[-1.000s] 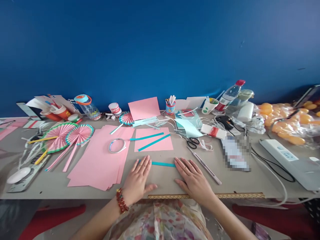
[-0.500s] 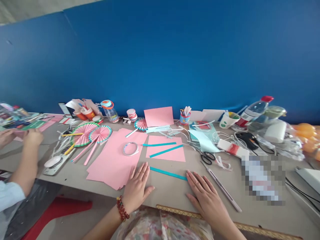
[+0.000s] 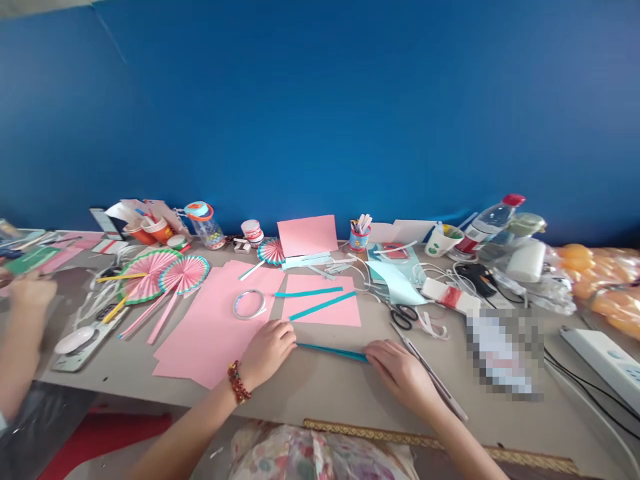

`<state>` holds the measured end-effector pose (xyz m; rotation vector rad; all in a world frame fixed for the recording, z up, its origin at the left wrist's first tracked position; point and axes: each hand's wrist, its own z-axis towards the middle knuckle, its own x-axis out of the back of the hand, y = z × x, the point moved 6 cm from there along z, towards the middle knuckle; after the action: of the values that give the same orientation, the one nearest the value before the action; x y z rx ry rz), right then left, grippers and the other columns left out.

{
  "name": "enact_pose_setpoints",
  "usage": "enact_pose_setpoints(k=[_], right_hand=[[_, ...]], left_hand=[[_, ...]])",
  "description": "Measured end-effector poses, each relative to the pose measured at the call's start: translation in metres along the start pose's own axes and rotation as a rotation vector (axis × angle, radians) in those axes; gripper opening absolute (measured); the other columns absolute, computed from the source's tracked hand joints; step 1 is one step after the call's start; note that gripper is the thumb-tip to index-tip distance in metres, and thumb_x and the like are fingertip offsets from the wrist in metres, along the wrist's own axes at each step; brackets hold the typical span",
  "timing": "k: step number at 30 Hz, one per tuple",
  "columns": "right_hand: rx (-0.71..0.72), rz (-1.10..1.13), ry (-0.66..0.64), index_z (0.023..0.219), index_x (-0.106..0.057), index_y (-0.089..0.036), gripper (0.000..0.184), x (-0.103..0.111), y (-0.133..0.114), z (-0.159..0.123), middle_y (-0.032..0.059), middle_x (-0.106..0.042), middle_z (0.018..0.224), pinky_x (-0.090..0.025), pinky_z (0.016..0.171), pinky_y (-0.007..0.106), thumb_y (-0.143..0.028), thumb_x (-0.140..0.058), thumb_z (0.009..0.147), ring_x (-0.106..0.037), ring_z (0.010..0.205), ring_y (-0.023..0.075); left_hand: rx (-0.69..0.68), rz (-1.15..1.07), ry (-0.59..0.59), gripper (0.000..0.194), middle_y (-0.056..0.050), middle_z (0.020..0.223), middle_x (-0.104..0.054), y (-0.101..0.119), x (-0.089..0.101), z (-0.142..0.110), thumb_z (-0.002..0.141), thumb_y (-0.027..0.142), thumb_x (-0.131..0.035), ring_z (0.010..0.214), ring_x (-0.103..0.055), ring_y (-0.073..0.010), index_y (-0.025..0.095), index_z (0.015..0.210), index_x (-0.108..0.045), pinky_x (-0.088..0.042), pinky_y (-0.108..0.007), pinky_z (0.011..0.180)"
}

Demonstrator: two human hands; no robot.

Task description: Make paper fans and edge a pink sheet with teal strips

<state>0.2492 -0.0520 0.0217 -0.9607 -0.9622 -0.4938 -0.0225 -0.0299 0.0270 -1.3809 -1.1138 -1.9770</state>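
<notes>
A narrow blue paper strip (image 3: 331, 351) stretches between my two hands, just over the grey table. My left hand (image 3: 270, 352), with a beaded bracelet at the wrist, is closed on the strip's left end. The right end is pinched by my right hand (image 3: 397, 370). Beyond them, a pink paper sheet (image 3: 327, 316) carries two more blue strips (image 3: 323, 305), laid at a slight angle to each other. Beside my left hand lie large pink sheets (image 3: 200, 340) with a roll of tape (image 3: 249, 304) on top. A slim pale cutter (image 3: 440, 383) lies past my right hand.
Black-handled scissors (image 3: 403, 315) lie right of the pink sheet. Pleated paper fans (image 3: 184, 275) rest at left, near a co-worker's hand (image 3: 33, 290). A bottle (image 3: 493, 223), a paper cup (image 3: 443, 240) and a pen holder (image 3: 359, 238) line the back. A power strip (image 3: 603, 357) is at right.
Both hands were lying flat with fingers spread at the strip's ends. Now their fingers have closed on it, and the strip is turned more edge-on. The view has shifted slightly right.
</notes>
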Motion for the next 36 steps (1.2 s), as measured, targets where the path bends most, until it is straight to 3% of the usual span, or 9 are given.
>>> enact_pose_setpoints(k=[6,9,12,15,23,31,36], right_hand=[[-0.337,0.376,-0.046,0.075,-0.056,-0.021,0.042,-0.004,0.028,0.013,0.001,-0.06,0.068,-0.045,0.066,0.029,-0.048,-0.037,0.101,-0.058,0.067,0.0169],[-0.451,0.644,-0.06,0.08,-0.059,-0.02,0.047,-0.01,0.032,0.01,0.0016,-0.063,0.072,-0.045,0.064,0.028,-0.055,-0.035,0.1,-0.058,0.066,0.0165],[-0.466,0.838,-0.071,0.087,-0.062,-0.019,0.042,-0.009,0.023,0.009,0.0018,-0.063,0.076,-0.045,0.066,0.028,-0.058,-0.046,0.096,-0.058,0.069,0.0161],[-0.49,0.945,-0.043,0.085,-0.061,-0.019,0.039,-0.003,0.016,0.009,0.0004,-0.06,0.074,-0.043,0.065,0.027,-0.058,-0.058,0.09,-0.054,0.067,0.0143],[-0.534,0.969,0.027,0.081,-0.063,-0.018,0.04,-0.002,0.017,0.003,0.0013,-0.06,0.072,-0.042,0.068,0.028,-0.056,-0.055,0.092,-0.055,0.07,0.0153],[-0.543,0.982,0.052,0.081,-0.066,-0.018,0.039,-0.001,0.02,0.002,0.0018,-0.061,0.073,-0.044,0.07,0.029,-0.054,-0.054,0.093,-0.056,0.071,0.0159],[-0.567,1.088,0.09,0.093,-0.068,-0.018,0.04,-0.005,0.022,-0.003,0.0047,-0.065,0.08,-0.047,0.07,0.031,-0.054,-0.053,0.094,-0.058,0.073,0.0174]], left_hand=[[0.239,-0.573,-0.094,0.022,0.002,0.075,-0.059,-0.028,-0.002,0.012,0.098,0.037,-0.046,0.072,-0.057,-0.0145,0.022,0.09,-0.059,-0.046,-0.026,0.073],[0.305,-0.719,-0.09,0.023,0.003,0.071,-0.056,-0.033,-0.001,0.014,0.096,0.041,-0.048,0.07,-0.054,-0.0143,0.022,0.091,-0.059,-0.043,-0.026,0.071],[0.334,-0.823,-0.093,0.021,0.002,0.071,-0.057,-0.034,-0.001,0.014,0.095,0.041,-0.05,0.071,-0.054,-0.015,0.022,0.095,-0.06,-0.042,-0.026,0.071],[0.343,-0.88,-0.099,0.02,0.002,0.072,-0.057,-0.031,0.002,0.013,0.094,0.039,-0.051,0.073,-0.054,-0.0151,0.022,0.098,-0.061,-0.043,-0.026,0.073],[0.356,-0.968,-0.004,0.029,-0.004,0.091,-0.066,-0.02,0.022,0.004,0.095,0.036,-0.051,0.088,-0.063,-0.0187,0.021,0.118,-0.059,-0.047,-0.031,0.086],[0.327,-0.975,0.057,0.027,-0.005,0.087,-0.068,-0.015,0.027,0.001,0.097,0.037,-0.05,0.087,-0.064,-0.0193,0.02,0.115,-0.061,-0.048,-0.031,0.086],[0.362,-0.992,0.047,0.027,-0.005,0.088,-0.071,-0.017,0.023,0.003,0.097,0.037,-0.05,0.09,-0.065,-0.02,0.02,0.114,-0.062,-0.047,-0.032,0.089]])
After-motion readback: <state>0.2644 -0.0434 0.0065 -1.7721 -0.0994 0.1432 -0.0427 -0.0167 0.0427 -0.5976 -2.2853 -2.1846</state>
